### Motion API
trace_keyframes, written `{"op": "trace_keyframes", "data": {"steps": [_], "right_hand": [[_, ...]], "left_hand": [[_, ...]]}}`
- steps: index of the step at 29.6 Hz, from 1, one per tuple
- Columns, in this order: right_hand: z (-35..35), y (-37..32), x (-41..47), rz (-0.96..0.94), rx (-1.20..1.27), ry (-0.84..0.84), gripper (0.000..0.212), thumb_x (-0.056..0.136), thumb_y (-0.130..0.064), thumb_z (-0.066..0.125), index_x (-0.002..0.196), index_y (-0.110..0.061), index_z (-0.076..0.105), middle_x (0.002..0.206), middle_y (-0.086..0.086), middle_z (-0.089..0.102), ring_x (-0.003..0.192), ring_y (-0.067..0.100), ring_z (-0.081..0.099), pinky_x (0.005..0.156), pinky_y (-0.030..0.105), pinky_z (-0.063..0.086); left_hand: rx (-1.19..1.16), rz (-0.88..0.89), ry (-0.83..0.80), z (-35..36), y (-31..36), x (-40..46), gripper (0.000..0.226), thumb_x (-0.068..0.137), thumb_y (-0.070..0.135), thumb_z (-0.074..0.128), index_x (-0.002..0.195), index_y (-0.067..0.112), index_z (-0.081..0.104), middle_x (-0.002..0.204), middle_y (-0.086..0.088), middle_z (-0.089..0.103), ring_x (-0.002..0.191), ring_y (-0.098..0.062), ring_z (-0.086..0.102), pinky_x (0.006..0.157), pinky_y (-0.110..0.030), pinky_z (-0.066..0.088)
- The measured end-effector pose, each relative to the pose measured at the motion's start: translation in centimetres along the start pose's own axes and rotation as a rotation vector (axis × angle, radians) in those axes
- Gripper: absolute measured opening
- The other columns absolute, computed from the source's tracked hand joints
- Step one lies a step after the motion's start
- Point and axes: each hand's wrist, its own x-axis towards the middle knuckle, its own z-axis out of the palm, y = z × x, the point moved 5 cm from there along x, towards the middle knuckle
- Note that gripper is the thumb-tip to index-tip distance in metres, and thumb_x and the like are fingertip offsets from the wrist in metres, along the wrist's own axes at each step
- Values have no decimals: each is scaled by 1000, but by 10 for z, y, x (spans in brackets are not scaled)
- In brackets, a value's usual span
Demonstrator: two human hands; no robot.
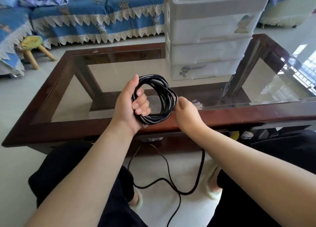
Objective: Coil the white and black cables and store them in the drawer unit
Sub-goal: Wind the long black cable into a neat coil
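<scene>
Above the table's near edge | black cable coiled in an upright loop facing the camera | left hand fingers curled through it | right hand pinches its right side, fingertips hidden | loose tail trails to the floor, end cut off | drawer unit behind.

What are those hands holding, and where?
The black cable: left hand grips the coil's left side, right hand pinches its right edge.

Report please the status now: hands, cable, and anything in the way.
Left hand grips black cable coil; right hand pinches its right side. Loose tail hangs to floor. Drawer unit drawers closed, nothing blocking.
</scene>
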Motion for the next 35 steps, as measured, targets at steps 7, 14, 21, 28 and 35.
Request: {"op": "trace_keyframes", "data": {"steps": [7,14,21,28,35], "right_hand": [[25,11,-14,307,397,-250,19,101,-25,37,105,-14,52,63,-3,43,42,8,33,36,18,27],[41,-10,-42,271,503,-454,32,96,-14,49,127,-13,41,62,1,47,45,11,46,49,29,49],[34,-35,-60,-219,-521,-527,49,99,-22,43,141,-4,24,109,16,62,71,22,65,71,31,54],[11,-43,-54,-238,-1051,-241,78,87,0,45,147,3,-4,136,19,36,56,20,50,37,27,25],[11,-64,-55,-333,-996,-397,23,85,4,45,107,-3,46,81,8,54,67,31,53,41,28,26]], "left_hand": [[-49,148,227,-9,4,2,45,93,45,52,58,19,41,38,7,29,34,-8,26,38,-21,23],[79,502,515,-16,23,-9,40,96,41,52,66,17,42,46,3,31,40,-11,28,40,-25,29],[354,705,596,-21,32,-10,49,89,54,52,86,5,52,59,-2,50,51,-18,49,50,-29,45],[322,702,630,-19,29,-13,37,98,38,49,78,7,47,44,7,42,39,-14,40,44,-28,40],[353,701,631,-17,27,-14,37,98,39,49,84,4,50,49,2,45,40,-13,43,44,-25,40]]}}
